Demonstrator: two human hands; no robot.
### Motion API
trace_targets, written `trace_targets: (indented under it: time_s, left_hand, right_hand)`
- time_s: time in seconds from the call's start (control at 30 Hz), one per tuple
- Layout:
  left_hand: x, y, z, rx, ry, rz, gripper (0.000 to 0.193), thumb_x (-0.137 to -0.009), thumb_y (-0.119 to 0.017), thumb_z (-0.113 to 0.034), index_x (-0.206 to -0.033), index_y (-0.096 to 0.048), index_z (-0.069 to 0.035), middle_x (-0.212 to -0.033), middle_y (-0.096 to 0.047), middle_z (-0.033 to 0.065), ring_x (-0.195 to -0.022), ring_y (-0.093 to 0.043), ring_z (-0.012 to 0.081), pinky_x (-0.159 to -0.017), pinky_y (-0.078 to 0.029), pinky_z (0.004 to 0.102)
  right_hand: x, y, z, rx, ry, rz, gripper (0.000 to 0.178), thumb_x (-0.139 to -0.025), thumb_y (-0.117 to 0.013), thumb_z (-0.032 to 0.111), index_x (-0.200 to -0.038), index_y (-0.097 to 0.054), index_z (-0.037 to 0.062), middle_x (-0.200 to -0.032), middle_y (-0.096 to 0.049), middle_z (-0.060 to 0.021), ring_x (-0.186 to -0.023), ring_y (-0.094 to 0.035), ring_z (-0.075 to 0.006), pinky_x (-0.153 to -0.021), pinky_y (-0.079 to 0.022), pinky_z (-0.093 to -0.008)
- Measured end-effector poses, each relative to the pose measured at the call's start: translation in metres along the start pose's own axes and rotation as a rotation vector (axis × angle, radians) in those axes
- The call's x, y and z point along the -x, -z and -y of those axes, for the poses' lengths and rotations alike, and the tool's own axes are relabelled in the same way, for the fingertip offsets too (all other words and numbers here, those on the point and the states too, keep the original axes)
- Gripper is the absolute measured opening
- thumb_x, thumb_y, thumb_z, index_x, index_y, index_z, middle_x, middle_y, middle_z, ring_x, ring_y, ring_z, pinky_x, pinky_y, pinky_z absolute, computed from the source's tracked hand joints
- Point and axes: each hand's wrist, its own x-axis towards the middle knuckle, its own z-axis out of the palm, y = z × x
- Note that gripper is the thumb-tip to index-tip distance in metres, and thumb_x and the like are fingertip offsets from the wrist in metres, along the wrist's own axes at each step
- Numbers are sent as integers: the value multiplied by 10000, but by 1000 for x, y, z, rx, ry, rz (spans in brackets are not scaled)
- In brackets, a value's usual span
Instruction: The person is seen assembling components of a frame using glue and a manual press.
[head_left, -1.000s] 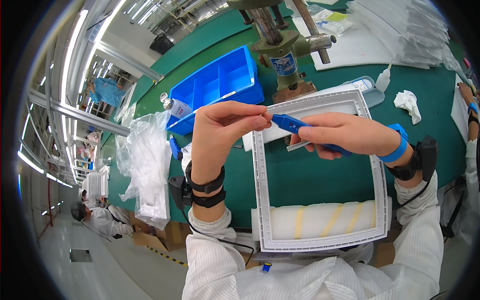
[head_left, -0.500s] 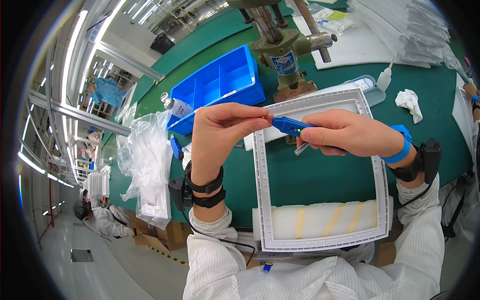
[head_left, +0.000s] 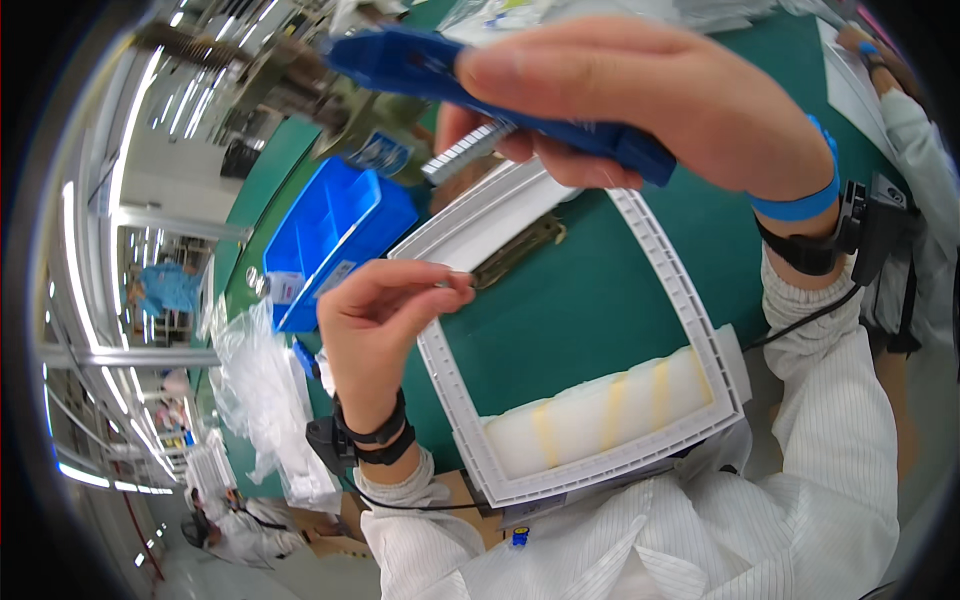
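Observation:
Raised high at the upper middle, my right hand [head_left: 640,100] is closed round a blue pen-like tool [head_left: 400,65] with a tapered tip. The same fingers also hold a ribbed silver stack of small pieces [head_left: 468,150] below the tool. My left hand [head_left: 375,315] pinches thumb and forefinger together above the left bar of a light grey rectangular frame [head_left: 655,250]. A tiny silvery glint shows at those fingertips, too small to name. The frame lies slanted at the table's near edge, over a white foam pad [head_left: 580,415] with yellow strips.
A green metal press [head_left: 375,135] stands at the back, its base partly behind my right hand. Left of it sits a blue divided bin [head_left: 370,215]. Clear plastic bags [head_left: 265,380] lie at the left. Another person's arm [head_left: 900,110] is at the far right.
My hands have parted: the right has risen with the blue tool and silver stack, while the left has dropped slightly to the left. The whole view has tilted.

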Motion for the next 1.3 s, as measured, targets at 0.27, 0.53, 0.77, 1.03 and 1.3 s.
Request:
trace_targets:
  time_s: [0.27,0.53,0.77,1.03,1.3]
  left_hand:
    - [-37,-103,18,-500,-140,363,133,-831,-724,0,-964,-721,-7,-894,-727,74,-733,-688,129,-657,-541,239]
    - [-55,-125,48,-607,-413,425,171,-764,-774,-31,-928,-764,-81,-807,-634,27,-644,-583,144,-544,-441,272]
    - [-52,-128,58,-565,-362,437,181,-764,-778,-19,-936,-768,-75,-830,-657,31,-677,-613,140,-563,-465,249]
    - [-44,-130,59,-575,-371,378,178,-775,-770,-7,-947,-759,-51,-851,-682,46,-700,-637,146,-572,-485,234]
    - [-38,-138,60,-671,-498,287,161,-795,-761,-43,-955,-751,-56,-819,-702,53,-629,-639,160,-533,-490,249]
  right_hand:
    - [4,53,12,14,41,299,500,-1003,-420,515,-1215,-589,96,-1054,-642,-69,-915,-581,-150,-828,-432,-265]
    - [11,63,2,39,113,285,507,-996,-427,525,-1213,-590,96,-1049,-643,-69,-913,-581,-149,-826,-433,-264]
    - [27,73,-2,21,109,294,514,-991,-434,534,-1211,-591,97,-1045,-644,-70,-911,-582,-149,-825,-433,-264]
    - [35,73,-4,2,108,302,521,-985,-442,543,-1210,-592,98,-1040,-645,-70,-909,-583,-149,-823,-433,-263]
    - [37,68,4,14,100,294,529,-978,-449,553,-1208,-593,98,-1035,-646,-70,-906,-583,-149,-822,-434,-263]
